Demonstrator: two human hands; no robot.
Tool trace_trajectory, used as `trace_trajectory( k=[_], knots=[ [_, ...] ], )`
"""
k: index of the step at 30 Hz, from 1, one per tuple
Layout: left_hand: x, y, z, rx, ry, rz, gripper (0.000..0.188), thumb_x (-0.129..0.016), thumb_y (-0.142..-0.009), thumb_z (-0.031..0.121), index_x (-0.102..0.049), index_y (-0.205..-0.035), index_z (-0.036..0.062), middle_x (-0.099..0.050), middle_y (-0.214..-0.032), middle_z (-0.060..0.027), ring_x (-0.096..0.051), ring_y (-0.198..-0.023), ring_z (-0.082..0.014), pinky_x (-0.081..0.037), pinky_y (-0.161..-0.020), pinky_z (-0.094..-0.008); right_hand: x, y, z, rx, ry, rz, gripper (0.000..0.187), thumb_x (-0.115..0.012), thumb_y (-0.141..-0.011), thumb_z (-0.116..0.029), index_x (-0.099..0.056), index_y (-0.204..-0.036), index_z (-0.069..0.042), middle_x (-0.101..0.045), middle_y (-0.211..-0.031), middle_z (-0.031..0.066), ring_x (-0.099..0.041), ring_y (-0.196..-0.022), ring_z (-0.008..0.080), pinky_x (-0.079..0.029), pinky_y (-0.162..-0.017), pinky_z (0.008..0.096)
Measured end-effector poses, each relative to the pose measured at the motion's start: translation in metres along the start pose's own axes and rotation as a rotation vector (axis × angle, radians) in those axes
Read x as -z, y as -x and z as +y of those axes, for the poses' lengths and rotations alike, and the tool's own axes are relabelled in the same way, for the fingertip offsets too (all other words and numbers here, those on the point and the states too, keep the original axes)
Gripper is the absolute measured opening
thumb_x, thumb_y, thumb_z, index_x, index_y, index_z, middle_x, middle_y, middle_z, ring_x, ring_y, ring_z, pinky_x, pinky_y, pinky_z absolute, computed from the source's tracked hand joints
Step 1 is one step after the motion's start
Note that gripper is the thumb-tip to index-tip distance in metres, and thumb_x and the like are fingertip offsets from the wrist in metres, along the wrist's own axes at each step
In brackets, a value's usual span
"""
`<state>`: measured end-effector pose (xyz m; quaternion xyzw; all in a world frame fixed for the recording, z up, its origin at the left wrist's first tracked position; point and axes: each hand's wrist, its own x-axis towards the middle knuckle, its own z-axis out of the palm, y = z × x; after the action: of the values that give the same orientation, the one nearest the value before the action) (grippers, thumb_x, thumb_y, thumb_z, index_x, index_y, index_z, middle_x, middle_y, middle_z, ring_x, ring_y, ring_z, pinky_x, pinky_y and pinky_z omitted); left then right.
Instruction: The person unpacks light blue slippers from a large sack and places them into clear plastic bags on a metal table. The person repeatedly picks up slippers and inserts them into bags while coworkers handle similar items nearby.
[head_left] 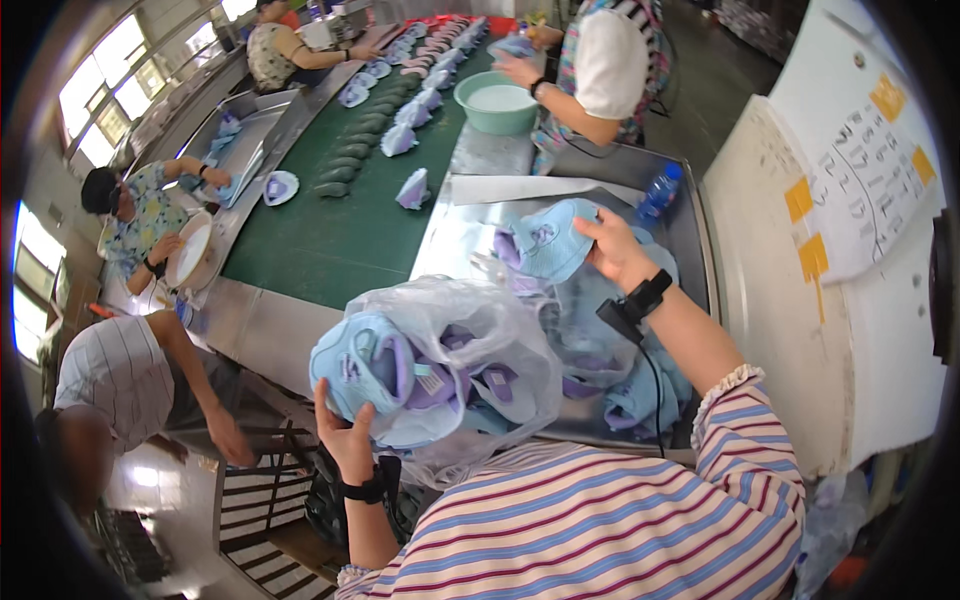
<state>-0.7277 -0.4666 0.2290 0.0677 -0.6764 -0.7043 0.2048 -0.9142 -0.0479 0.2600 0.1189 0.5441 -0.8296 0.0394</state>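
Observation:
My left hand (347,440) grips the edge of a light blue shoe upper (352,372) with purple lining and laces. That upper lies against a clear plastic bag (490,320), in which more blue and purple uppers show. My right hand (615,250) pinches another light blue shoe upper (555,240) between thumb and fingers, raised over the metal tray beyond the bag. Further blue uppers (640,395) lie in the tray beside the bag, partly hidden by the plastic and my right arm.
A metal tray (705,300) holds a blue-capped bottle (660,190). Ahead runs a green conveyor belt (300,235) with rows of uppers and dark shoe-shaped pieces. A green basin (497,105) stands near a co-worker at the right. Other people work along the left. A white board (800,290) rises at my right.

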Motion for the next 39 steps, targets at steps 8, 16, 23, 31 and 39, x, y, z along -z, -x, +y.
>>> trace_trajectory(
  k=[8,16,23,31,39],
  knots=[
    [0.004,0.008,0.027,0.1,0.26,0.025,0.081,-0.078,-0.072,0.006,-0.034,-0.139,-0.0022,-0.054,-0.123,-0.0144,-0.054,-0.11,-0.0208,-0.04,-0.097,-0.0328,-0.046,-0.155,0.036,0.038,0.444,-0.049,0.036,-0.061,-0.08,-0.006,-0.053,-0.115,-0.001,-0.063,-0.099,0.0111,-0.065,-0.085,0.0232,-0.055,-0.072,0.0421],
    [0.018,0.007,0.062,-0.115,-0.213,0.107,0.064,-0.076,-0.068,0.0,-0.051,-0.127,-0.0023,-0.06,-0.116,-0.0118,-0.056,-0.108,-0.0175,-0.043,-0.093,-0.031,-0.147,-0.072,0.04,0.051,0.647,-0.537,0.065,-0.066,-0.083,-0.034,-0.041,-0.136,-0.007,-0.052,-0.127,0.0153,-0.054,-0.111,0.0188,-0.045,-0.092,0.0389],
    [-0.02,-0.022,0.054,-0.237,-0.436,-0.162,0.073,-0.075,-0.07,-0.002,-0.043,-0.136,0.0035,-0.061,-0.117,-0.0108,-0.06,-0.103,-0.0197,-0.046,-0.09,-0.0306,-0.207,0.046,0.04,0.508,0.938,-0.896,0.08,-0.076,-0.073,-0.033,-0.038,-0.134,0.002,-0.053,-0.121,0.0184,-0.055,-0.11,0.0264,-0.043,-0.095,0.0344],
    [0.021,-0.011,0.028,-0.114,0.031,0.148,0.068,-0.072,-0.075,-0.001,-0.041,-0.134,0.0068,-0.057,-0.114,-0.01,-0.057,-0.102,-0.0161,-0.048,-0.085,-0.0284,-0.123,0.038,0.03,-0.268,-0.506,-0.575,0.065,-0.072,-0.075,-0.019,-0.042,-0.132,-0.005,-0.055,-0.121,0.0099,-0.058,-0.107,0.0241,-0.053,-0.084,0.0388],
    [-0.018,0.005,-0.005,-0.423,-0.024,0.124,0.062,-0.072,-0.078,-0.003,-0.035,-0.126,0.0093,-0.053,-0.109,-0.0088,-0.053,-0.1,-0.0168,-0.046,-0.083,-0.0287,-0.159,0.121,0.077,0.294,0.153,-0.958,0.067,-0.076,-0.058,-0.001,-0.047,-0.117,-0.015,-0.036,-0.137,0.0115,-0.036,-0.129,0.0283,-0.034,-0.103,0.0377]
  ],
)
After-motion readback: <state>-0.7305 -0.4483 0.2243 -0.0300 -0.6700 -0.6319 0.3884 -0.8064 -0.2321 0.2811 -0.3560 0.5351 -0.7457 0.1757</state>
